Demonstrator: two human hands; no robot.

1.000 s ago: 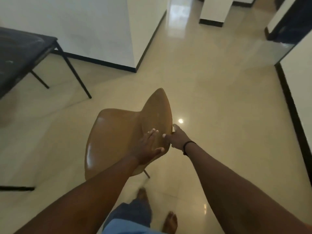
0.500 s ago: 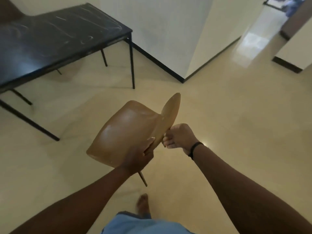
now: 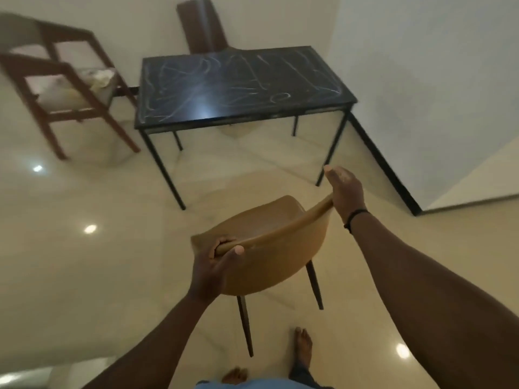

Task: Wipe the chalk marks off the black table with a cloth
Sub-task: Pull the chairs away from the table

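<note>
Left hand (image 3: 211, 265): grip closed around the top rim of the tan chair (image 3: 269, 248), fingers curled over the edge, thumb on the back. Right hand (image 3: 345, 192): grip closed on the rim's far right corner, fingers hidden behind it.

Change noted: half a second ago I had the chair tipped and lifted, with the desk off to the upper left. It now stands near upright, legs down, though I cannot tell whether they touch the floor (image 3: 84, 276). The desk (image 3: 241, 80) is now straight ahead and well apart from the chair. In my judgement, I am carrying the chair into place; wiping has not begun.

Chalk marks (image 3: 224, 80) cover the whole black top. I hold no cloth. A pale crumpled item (image 3: 98, 77) lies on the wooden armchair (image 3: 64, 91) left of the desk; possibly the cloth, too blurred to confirm. A dark chair (image 3: 203, 26) stands behind the desk.

Obstruction: both hands are occupied, and the tan chair stands between me and the desk.
</note>
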